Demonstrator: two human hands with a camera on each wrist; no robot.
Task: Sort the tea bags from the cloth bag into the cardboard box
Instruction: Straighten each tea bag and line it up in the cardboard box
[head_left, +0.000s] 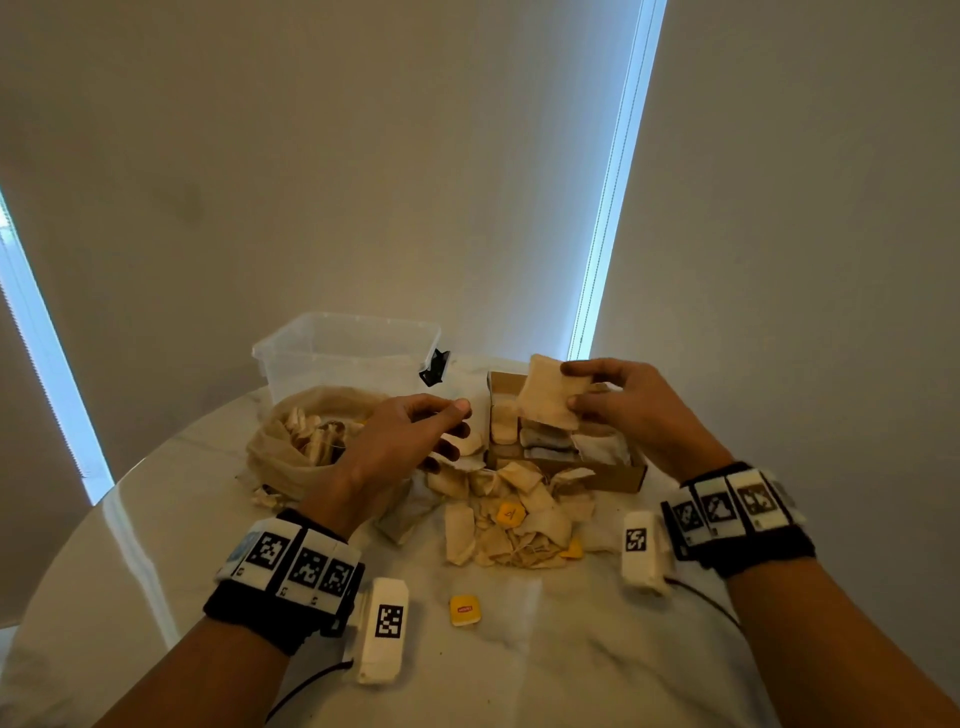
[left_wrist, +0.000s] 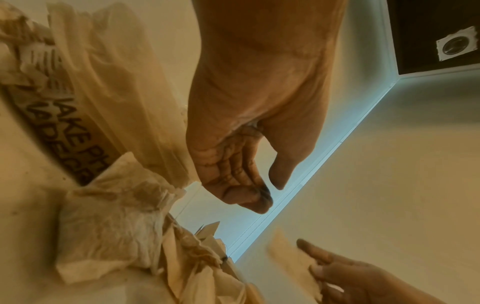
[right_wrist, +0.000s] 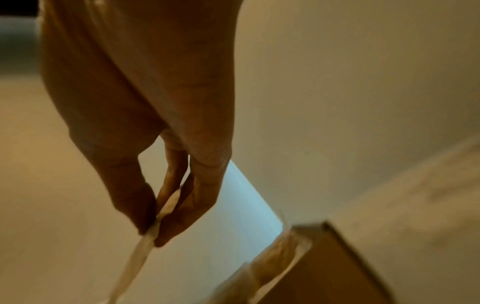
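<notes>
My right hand (head_left: 569, 385) pinches a beige tea bag (head_left: 551, 391) by its right edge and holds it above the open cardboard box (head_left: 613, 474). Rows of tea bags (head_left: 550, 441) stand inside the box. In the right wrist view the thumb and fingers (right_wrist: 171, 226) clamp the tea bag (right_wrist: 135, 259) edge-on, with the box (right_wrist: 342, 267) below right. My left hand (head_left: 457, 426) hovers empty with fingers loosely curled, between the cloth bag (head_left: 291, 457) and the box. The left wrist view shows that hand (left_wrist: 270, 195) empty. A loose pile of tea bags (head_left: 514, 519) lies in front of the box.
A clear plastic tub (head_left: 348, 353) stands behind the cloth bag at the back of the round white marble table (head_left: 519, 665). A yellow tag (head_left: 464, 609) lies alone near me, and two more yellow tags (head_left: 510, 514) sit in the pile. The wall is close behind.
</notes>
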